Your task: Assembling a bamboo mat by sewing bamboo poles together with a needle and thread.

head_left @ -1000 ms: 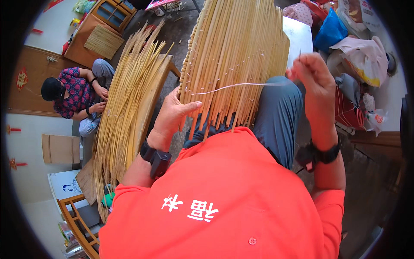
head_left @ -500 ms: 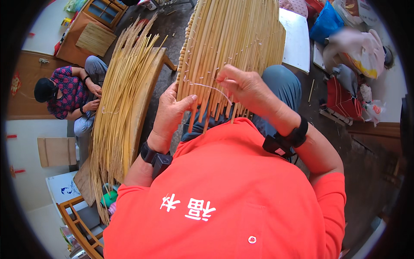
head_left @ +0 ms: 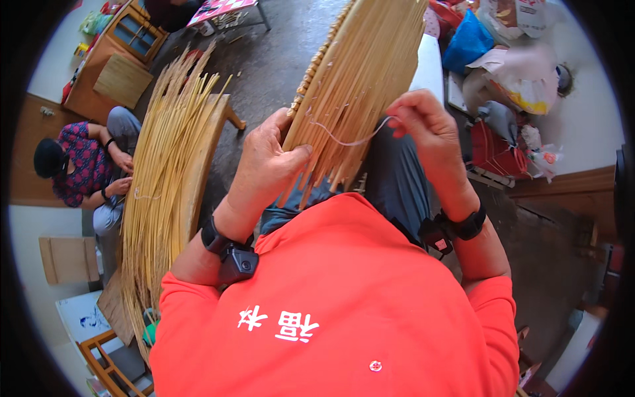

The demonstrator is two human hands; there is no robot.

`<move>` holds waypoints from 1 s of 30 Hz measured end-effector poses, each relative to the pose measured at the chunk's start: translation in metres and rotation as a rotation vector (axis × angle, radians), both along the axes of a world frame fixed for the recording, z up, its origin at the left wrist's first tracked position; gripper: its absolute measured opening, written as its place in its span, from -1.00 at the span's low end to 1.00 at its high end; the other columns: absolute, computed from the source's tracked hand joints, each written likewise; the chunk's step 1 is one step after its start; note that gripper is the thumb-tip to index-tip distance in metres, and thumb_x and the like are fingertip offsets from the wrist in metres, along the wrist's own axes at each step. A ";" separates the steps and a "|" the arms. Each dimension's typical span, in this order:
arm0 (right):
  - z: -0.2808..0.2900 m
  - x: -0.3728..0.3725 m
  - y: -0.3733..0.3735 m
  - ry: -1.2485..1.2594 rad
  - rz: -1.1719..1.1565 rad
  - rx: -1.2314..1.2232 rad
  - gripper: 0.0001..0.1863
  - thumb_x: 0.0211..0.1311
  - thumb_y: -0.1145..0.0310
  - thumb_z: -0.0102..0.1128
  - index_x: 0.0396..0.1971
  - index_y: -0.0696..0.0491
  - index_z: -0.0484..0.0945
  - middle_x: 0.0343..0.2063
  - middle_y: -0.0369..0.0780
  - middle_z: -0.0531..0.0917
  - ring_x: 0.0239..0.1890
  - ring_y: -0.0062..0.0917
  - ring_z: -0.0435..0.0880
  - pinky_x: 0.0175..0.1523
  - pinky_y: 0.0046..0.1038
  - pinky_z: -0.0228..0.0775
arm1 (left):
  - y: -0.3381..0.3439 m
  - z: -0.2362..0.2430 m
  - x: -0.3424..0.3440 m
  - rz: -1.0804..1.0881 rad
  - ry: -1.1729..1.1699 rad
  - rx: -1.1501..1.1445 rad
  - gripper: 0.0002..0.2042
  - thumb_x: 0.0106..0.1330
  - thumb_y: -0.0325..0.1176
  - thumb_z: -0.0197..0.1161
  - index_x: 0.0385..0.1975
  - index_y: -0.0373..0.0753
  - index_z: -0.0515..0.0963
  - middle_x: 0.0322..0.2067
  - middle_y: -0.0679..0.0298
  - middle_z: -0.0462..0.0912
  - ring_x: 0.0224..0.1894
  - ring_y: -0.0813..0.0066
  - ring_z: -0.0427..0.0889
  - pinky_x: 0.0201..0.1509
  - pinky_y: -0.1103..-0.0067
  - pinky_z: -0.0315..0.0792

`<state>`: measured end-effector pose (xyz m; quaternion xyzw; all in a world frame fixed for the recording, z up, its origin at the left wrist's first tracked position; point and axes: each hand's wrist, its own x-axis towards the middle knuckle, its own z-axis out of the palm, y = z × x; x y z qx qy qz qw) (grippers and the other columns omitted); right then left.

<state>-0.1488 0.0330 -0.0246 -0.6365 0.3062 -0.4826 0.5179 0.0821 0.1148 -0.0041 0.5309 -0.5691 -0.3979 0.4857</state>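
Observation:
A mat of straw-coloured stalks [head_left: 374, 66], sewn together with small white stitches, stands tilted over my lap. My left hand [head_left: 264, 159] is closed on its left edge near the lower end, thumb across the stalks. From the stitches beside that thumb a white thread [head_left: 344, 142] curves loosely over to the right. My right hand [head_left: 430, 129], raised off the mat's right side, pinches the far end of this thread. Whether a needle sits between those fingertips is too small to tell.
On my left, loose long stalks [head_left: 155, 178] lie over a wooden bench [head_left: 198, 152]. Beyond it sits another person [head_left: 79, 159], hands at the stalks. A white board [head_left: 426, 63], a blue bag [head_left: 468, 43] and a red bag [head_left: 493, 145] stand to the right.
My right hand has moved right, away from the stalks, drawing the thread out wider. The mat has turned and now tilts more to the right, my left hand still on its edge.

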 end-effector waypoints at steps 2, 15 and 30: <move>0.009 -0.022 0.000 -0.132 -0.093 -0.021 -0.93 0.33 0.48 0.06 -0.23 0.07 0.50 -0.36 -0.28 0.62 -0.32 -0.66 0.60 -0.21 -0.60 0.47 | -0.008 0.013 -0.006 -0.087 -0.041 0.048 -0.67 0.06 -0.53 0.18 -0.12 -0.40 0.44 -0.24 0.18 0.62 -0.20 0.56 0.57 -0.13 0.60 0.47; 0.046 -0.190 0.025 -0.831 -0.212 0.135 -0.90 0.37 0.45 0.00 -0.27 0.16 0.44 -0.46 -0.28 0.37 -0.56 -0.70 0.22 -0.52 -0.67 0.15 | -0.034 -0.003 -0.033 -0.694 0.024 -0.206 0.02 -0.27 0.13 0.55 0.22 -0.28 0.25 0.09 0.11 0.33 0.19 0.27 0.29 0.25 0.45 0.18; 0.122 -0.145 0.039 -0.689 -0.136 -0.089 -0.88 0.39 0.45 -0.02 -0.17 0.18 0.38 -0.47 -0.31 0.33 -0.50 -0.67 0.28 -0.21 -0.52 0.35 | -0.023 0.029 -0.053 -0.466 -0.268 -0.205 -0.38 -0.01 -0.32 0.37 0.04 -0.38 0.24 -0.18 -0.13 0.53 -0.10 -0.01 0.56 -0.01 0.39 0.42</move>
